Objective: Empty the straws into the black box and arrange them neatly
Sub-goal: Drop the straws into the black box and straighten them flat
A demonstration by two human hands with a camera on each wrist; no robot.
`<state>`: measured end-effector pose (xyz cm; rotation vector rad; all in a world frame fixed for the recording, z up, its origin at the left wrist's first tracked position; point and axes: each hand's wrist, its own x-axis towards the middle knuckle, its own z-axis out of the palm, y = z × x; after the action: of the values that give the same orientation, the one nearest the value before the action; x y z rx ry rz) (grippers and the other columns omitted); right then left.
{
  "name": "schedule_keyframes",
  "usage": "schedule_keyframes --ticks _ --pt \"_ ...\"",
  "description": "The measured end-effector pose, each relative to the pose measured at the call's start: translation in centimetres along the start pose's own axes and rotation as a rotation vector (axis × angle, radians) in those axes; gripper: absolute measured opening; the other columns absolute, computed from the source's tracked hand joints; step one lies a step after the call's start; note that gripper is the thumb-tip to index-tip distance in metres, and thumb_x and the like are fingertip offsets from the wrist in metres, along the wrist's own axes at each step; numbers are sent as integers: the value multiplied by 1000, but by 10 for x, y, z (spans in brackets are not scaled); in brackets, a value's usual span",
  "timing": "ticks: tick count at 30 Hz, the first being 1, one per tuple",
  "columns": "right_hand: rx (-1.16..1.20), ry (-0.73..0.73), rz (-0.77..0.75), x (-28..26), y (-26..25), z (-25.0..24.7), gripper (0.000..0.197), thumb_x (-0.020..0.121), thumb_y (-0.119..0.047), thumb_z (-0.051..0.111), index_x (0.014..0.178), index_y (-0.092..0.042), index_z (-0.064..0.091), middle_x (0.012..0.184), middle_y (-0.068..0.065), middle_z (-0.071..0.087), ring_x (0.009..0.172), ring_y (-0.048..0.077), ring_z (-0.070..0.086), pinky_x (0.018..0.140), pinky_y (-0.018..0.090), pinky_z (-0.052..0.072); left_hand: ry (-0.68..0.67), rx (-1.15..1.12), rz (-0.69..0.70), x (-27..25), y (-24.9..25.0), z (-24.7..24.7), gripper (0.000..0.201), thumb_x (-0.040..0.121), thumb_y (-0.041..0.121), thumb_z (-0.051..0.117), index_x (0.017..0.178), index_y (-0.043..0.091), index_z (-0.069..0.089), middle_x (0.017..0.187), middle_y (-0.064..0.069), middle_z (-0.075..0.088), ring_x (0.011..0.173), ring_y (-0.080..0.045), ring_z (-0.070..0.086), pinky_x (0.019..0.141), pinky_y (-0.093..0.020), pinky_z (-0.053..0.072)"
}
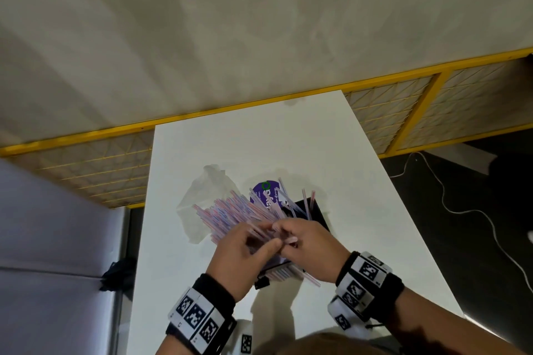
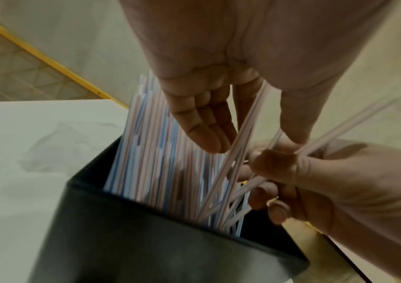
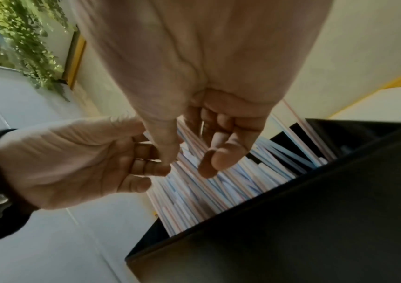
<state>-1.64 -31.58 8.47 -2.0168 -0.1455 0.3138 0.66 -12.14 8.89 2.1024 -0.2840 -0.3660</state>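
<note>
A black box (image 1: 317, 212) stands on the white table (image 1: 259, 138), packed with red- and blue-striped straws (image 1: 230, 210) that fan out to the left above its rim. Some straws lean across the rest at other angles. My right hand (image 1: 284, 235) pinches a few of these loose straws (image 2: 255, 183) just above the box (image 2: 146, 239). My left hand (image 1: 259, 236) hovers beside it with fingers (image 2: 201, 124) nearly straight, touching the bundle (image 2: 146, 153). In the right wrist view, the right hand (image 3: 187, 162) is over the straws (image 3: 206, 191) and the box wall (image 3: 291, 229) fills the foreground.
An empty clear plastic bag (image 1: 207, 196) lies on the table left of the box, and a purple label card (image 1: 266, 196) lies behind it. A yellow mesh fence (image 1: 403, 106) runs past the table's far edge. A white cable (image 1: 461, 210) trails on the dark floor to the right.
</note>
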Motion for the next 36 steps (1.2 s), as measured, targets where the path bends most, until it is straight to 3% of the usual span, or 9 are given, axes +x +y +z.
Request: schedule_keyframes --ticks 4,6,9,12,17,21,25,32,36 --pt "-84 -52 31 4 3 9 40 87 -7 60 122 -26 65 110 -6 70 101 11 66 92 36 54 -58 -11 -3 -8 -9 11 28 80 52 74 104 39 67 100 12 71 92 -5 68 83 -35 56" --pt "-75 -70 21 4 2 10 52 87 -6 57 134 -28 59 117 -6 71 104 7 66 93 28 53 -22 16 48 -7 -11 13 20 83 47 74 101 42 65 98 14 68 92 -5 65 82 -27 53" --pt "-84 -111 30 1 4 16 55 90 -13 54 140 -36 50 100 -9 73 77 -5 64 70 13 49 4 127 93 -3 -13 12 11 90 38 72 97 42 65 96 16 63 91 -2 61 79 -18 47" --pt "-138 -140 40 1 9 23 33 90 -24 58 121 -35 55 77 -12 64 64 0 60 57 16 42 88 82 66 -1 -14 11 12 92 28 72 89 39 68 88 14 65 87 -5 64 74 -21 49" --pt "-157 -102 -29 3 5 26 42 90 -16 57 122 -43 50 93 -37 65 76 -11 58 67 8 46 129 -218 -10 -2 -5 8 10 90 25 77 82 29 71 80 3 73 75 -15 72 68 -25 55" --pt "-414 -105 -11 5 11 20 33 97 -21 47 126 -32 58 112 -7 70 89 14 64 75 32 52 109 -356 -40 -4 -6 2 11 84 37 79 88 28 74 84 -3 77 79 -19 75 71 -31 61" --pt "-715 -175 57 5 16 9 23 104 -36 47 114 -17 56 112 4 62 100 28 63 80 39 51 265 -436 -159 -4 -24 0 28 79 12 87 100 17 70 92 -6 76 84 -13 72 75 -21 57" --pt "-750 -221 -4 -7 33 10 48 98 -58 47 125 -19 56 122 2 59 114 23 52 98 40 45 211 -104 -116 -18 -53 -8 26 90 17 76 94 41 67 92 16 73 87 -2 69 72 -8 51" --pt "-821 -348 48 -7 41 15 68 90 -68 52 137 -18 49 132 3 56 122 25 53 103 43 44 20 197 -14 -26 -56 -2 7 93 35 67 99 39 65 95 20 67 90 3 64 80 -20 53"
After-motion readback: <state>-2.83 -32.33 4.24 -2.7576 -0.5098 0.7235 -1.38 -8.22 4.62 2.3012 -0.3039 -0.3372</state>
